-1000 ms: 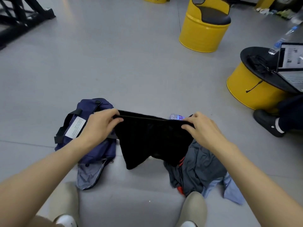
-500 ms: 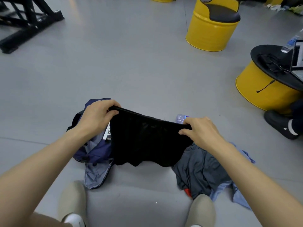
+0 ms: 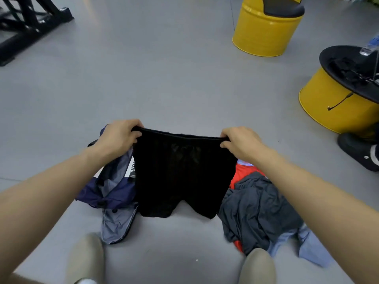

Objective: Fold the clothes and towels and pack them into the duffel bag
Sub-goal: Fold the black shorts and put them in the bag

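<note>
Beige shoes (image 3: 86, 257), two, stand nearest at 6 o'clock. One navy duffel bag (image 3: 106, 193) lies at 8, one clothes pile (image 3: 256, 212) at 4. Left hand (image 3: 117, 138) and right hand (image 3: 240, 144) each pinch the waistband of one black shorts (image 3: 180, 173), hanging between them. Two yellow drums (image 3: 264, 31) sit beyond, at 1 and 3.

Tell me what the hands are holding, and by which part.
A pair of black fabric shorts, held up by the waistband: the left hand grips its left end, the right hand its right end.
</note>
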The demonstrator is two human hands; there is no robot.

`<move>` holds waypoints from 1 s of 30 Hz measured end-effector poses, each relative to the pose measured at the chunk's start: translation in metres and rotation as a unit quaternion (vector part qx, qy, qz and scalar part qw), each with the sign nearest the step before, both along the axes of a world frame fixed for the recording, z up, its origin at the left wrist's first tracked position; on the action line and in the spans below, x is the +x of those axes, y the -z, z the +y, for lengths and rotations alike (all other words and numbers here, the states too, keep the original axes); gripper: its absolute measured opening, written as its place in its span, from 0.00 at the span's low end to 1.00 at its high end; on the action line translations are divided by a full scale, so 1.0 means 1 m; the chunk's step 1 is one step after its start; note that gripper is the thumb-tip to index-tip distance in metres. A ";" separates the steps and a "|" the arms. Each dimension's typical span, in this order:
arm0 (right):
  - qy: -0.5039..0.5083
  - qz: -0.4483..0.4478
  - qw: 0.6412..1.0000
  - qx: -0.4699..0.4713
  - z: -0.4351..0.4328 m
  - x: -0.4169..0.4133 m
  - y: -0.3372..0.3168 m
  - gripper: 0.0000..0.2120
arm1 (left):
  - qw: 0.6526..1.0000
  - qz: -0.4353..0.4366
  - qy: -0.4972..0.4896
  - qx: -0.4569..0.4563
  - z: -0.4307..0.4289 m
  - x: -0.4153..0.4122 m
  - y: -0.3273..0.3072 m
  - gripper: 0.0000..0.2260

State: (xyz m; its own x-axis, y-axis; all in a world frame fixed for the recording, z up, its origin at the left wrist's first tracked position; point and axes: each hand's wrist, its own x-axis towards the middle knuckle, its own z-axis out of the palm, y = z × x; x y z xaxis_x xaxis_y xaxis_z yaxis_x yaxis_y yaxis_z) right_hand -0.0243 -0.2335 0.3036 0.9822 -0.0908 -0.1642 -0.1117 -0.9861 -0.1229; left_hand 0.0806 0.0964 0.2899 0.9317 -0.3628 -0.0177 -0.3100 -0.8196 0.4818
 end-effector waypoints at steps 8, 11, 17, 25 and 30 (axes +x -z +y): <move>0.040 -0.257 0.966 0.001 -0.031 0.040 -0.068 0.05 | 0.973 -0.218 0.018 -0.072 -0.028 0.056 -0.074 0.08; 0.016 -0.353 0.936 0.000 -0.027 0.027 -0.083 0.03 | 0.953 -0.285 0.051 -0.090 -0.023 0.052 -0.095 0.09; 0.025 -0.341 0.939 0.033 -0.006 -0.007 -0.015 0.05 | 0.943 -0.304 0.130 -0.038 0.009 0.031 -0.024 0.09; 0.089 -0.076 0.988 0.101 0.037 -0.069 0.252 0.10 | 0.958 -0.074 0.247 0.129 0.043 -0.024 0.232 0.14; 0.042 0.067 0.993 0.093 0.062 -0.115 0.365 0.16 | 0.940 -0.054 0.279 0.188 0.055 -0.063 0.343 0.12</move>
